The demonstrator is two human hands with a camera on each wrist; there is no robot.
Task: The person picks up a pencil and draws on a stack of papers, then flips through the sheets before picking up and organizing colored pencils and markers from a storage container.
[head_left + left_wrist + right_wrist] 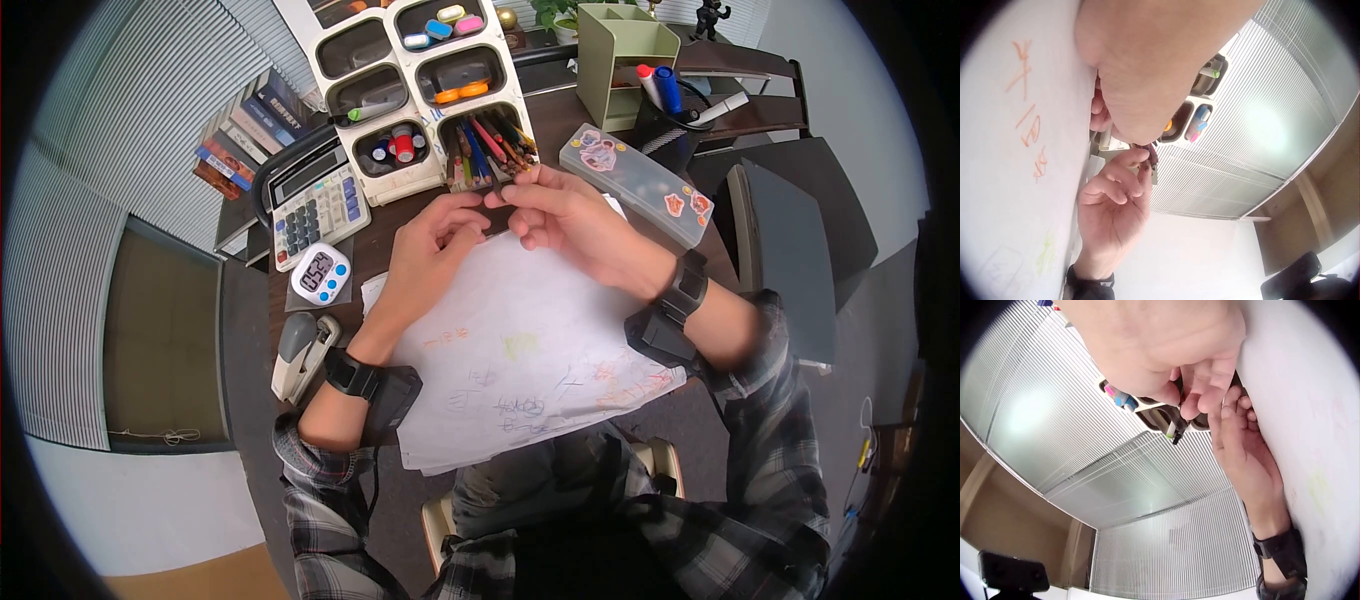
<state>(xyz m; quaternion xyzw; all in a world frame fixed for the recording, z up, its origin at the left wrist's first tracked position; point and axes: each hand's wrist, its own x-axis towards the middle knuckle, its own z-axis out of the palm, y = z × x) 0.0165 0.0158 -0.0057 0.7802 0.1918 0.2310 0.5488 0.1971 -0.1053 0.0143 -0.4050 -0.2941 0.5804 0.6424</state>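
Both hands meet over the top edge of a stack of white paper (520, 340) marked with coloured writing. My right hand (575, 215) pinches a thin, dark pencil (496, 184) between thumb and forefinger, its other fingers loosely bent. Close to its left, my left hand (432, 250) has its fingers loosely curled, the tips near the pencil, and nothing shows in its grasp. Just beyond the hands, coloured pencils (488, 145) fill the lower right compartment of a white desk organizer (410, 95). In the left wrist view the right hand's palm (1113, 219) faces the camera.
Left of the paper are a calculator (315, 212), a white timer (320, 274) and a stapler (302, 355). A clear pencil case (640, 185) with stickers lies to the right. Behind it stand a black pen cup (665, 135) and a green holder (610, 70).
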